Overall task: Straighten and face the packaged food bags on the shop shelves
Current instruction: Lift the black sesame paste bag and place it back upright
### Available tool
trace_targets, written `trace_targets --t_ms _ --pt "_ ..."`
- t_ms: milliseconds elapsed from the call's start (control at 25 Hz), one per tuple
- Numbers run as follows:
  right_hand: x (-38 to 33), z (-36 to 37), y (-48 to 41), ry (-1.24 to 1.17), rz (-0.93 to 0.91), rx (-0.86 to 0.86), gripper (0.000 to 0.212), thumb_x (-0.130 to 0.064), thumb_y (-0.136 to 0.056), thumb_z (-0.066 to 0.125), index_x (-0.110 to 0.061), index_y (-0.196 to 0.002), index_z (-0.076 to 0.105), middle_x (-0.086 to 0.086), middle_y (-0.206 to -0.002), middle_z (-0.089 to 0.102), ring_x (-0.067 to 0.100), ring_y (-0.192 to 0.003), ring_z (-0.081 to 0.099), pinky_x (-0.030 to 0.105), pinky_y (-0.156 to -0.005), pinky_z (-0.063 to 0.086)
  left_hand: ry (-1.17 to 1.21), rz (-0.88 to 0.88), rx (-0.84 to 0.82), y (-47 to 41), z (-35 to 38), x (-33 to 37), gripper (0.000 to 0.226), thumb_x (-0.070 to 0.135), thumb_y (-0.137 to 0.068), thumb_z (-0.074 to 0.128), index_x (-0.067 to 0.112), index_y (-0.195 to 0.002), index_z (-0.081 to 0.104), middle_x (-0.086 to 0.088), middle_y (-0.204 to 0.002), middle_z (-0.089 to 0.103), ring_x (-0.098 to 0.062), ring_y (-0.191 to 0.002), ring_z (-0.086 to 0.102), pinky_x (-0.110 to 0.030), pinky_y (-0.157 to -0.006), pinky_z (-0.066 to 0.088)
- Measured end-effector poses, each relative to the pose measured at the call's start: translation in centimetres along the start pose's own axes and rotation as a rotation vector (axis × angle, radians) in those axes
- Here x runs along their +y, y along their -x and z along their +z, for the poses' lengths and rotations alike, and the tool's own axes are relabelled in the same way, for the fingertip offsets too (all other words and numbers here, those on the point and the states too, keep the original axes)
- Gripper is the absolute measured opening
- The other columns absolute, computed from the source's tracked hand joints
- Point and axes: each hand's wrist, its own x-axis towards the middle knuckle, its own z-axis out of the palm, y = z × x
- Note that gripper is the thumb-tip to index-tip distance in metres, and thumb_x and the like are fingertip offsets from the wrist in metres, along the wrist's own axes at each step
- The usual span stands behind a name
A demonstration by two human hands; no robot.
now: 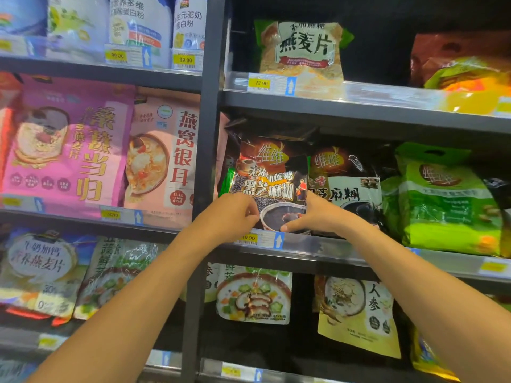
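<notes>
Both hands reach to the middle dark metal shelf [345,250] of a shop aisle. The left hand [235,214] has its grip pinched closed on the lower left edge of a glossy black sesame-paste bag [273,181]; the right hand [318,217] clasps its lower right corner. The bag stands upright, front-facing, beside a bright green bag [448,205].

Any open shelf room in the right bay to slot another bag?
Top shelf: dark gap between the oat bag and the red bag. Bottom shelf: narrow gap between the vegetable bag and the ginseng bag. The middle shelf, around the black sesame bag, is packed.
</notes>
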Motion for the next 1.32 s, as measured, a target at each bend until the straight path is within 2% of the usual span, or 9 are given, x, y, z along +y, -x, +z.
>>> trace_targets --t_ms 120,440,560,680,800,960,1120,1200,1320 --pt "0.2 0.6 -0.7 0.054 0.023 0.052 0.107 -0.064 -0.049 0.093 -0.032 -0.14 0.048 -0.011 -0.133 0.063 0.018 -0.12 0.061 0.042 -0.103 0.052 -0.044 -0.015 -0.099 -0.5 -0.3 0.0 0.026 0.026 -0.104 0.054 0.02 -0.105 0.08 -0.002 -0.094 0.077 -0.02 -0.087 0.07 -0.039 -0.079 0.059" --pt "-0.4 1.4 -2.2 0.091 0.094 0.156 0.091 -0.049 -0.06 0.097 -0.017 -0.129 0.048 0.002 -0.121 0.063 0.025 -0.108 0.062 0.047 -0.093 0.057 -0.096 -0.124 -0.303 -2.6 0.1 -0.4 0.033 0.017 -0.107 0.044 0.005 -0.119 0.072 -0.01 -0.121 0.071 -0.027 -0.111 0.064 -0.042 -0.101 0.053" --pt "-0.7 1.6 -2.6 0.116 0.139 0.185 0.089 -0.052 -0.058 0.097 -0.015 -0.122 0.048 0.006 -0.116 0.063 0.026 -0.103 0.062 0.05 -0.091 0.058 -0.166 -0.134 -0.352 -3.3 0.4 -0.1 0.028 0.018 -0.109 0.039 0.006 -0.097 0.061 -0.011 -0.101 0.061 -0.025 -0.09 0.056 -0.037 -0.081 0.047" --pt "-1.0 1.4 -2.0 0.207 0.19 0.153 0.093 -0.06 -0.061 0.093 -0.013 -0.125 0.045 0.004 -0.115 0.062 0.025 -0.101 0.062 0.048 -0.089 0.058 -0.174 -0.131 -0.332 -3.1 0.6 0.0 0.037 0.023 -0.11 0.038 0.016 -0.077 0.052 -0.006 -0.083 0.055 -0.02 -0.075 0.05 -0.034 -0.074 0.041" --pt "-1.8 1.0 -1.0 0.325 0.222 0.154 0.098 -0.068 -0.061 0.088 -0.012 -0.129 0.044 0.003 -0.117 0.062 0.026 -0.102 0.063 0.045 -0.084 0.058 -0.177 -0.112 -0.263 -2.6 0.9 -0.2 0.038 0.027 -0.109 0.041 0.022 -0.072 0.049 -0.005 -0.08 0.056 -0.019 -0.073 0.054 -0.035 -0.071 0.043" --pt "-1.8 0.5 -0.7 0.142 0.26 0.105 0.08 -0.049 -0.07 0.092 -0.01 -0.125 0.05 0.006 -0.112 0.065 0.022 -0.091 0.071 0.039 -0.072 0.066 -0.202 -0.072 -0.174 -2.0 1.2 -0.5 0.036 0.028 -0.106 0.044 0.022 -0.071 0.05 -0.004 -0.077 0.058 -0.025 -0.075 0.059 -0.037 -0.067 0.046" --pt "-1.7 -0.3 0.9 -0.001 0.273 0.122 0.073 -0.044 -0.084 0.083 -0.005 -0.136 0.05 0.011 -0.114 0.069 0.022 -0.092 0.074 0.04 -0.081 0.065 -0.251 -0.033 0.0 -0.8 1.2 -0.1 0.024 0.033 -0.102 0.049 0.022 -0.1 0.071 -0.003 -0.096 0.072 -0.026 -0.085 0.067 -0.041 -0.073 0.058" --pt "-1.5 -0.5 1.7 0.068 0.255 0.164 0.082 -0.059 -0.083 0.078 0.001 -0.134 0.054 0.018 -0.117 0.069 0.026 -0.094 0.072 0.042 -0.085 0.062 -0.235 -0.017 0.062 0.0 1.2 0.5 0.027 0.04 -0.102 0.051 0.028 -0.114 0.071 0.0 -0.106 0.074 -0.024 -0.092 0.068 -0.04 -0.078 0.058" --pt "-1.1 -1.2 3.4 0.2 0.209 0.196 0.082 -0.066 -0.089 0.066 -0.008 -0.146 0.053 0.013 -0.144 0.061 0.03 -0.128 0.061 0.045 -0.104 0.051 -0.233 0.042 0.161 0.9 1.7 1.5 0.04 0.051 -0.101 0.051 0.029 -0.132 0.063 0.003 -0.124 0.071 -0.023 -0.11 0.066 -0.041 -0.084 0.057"
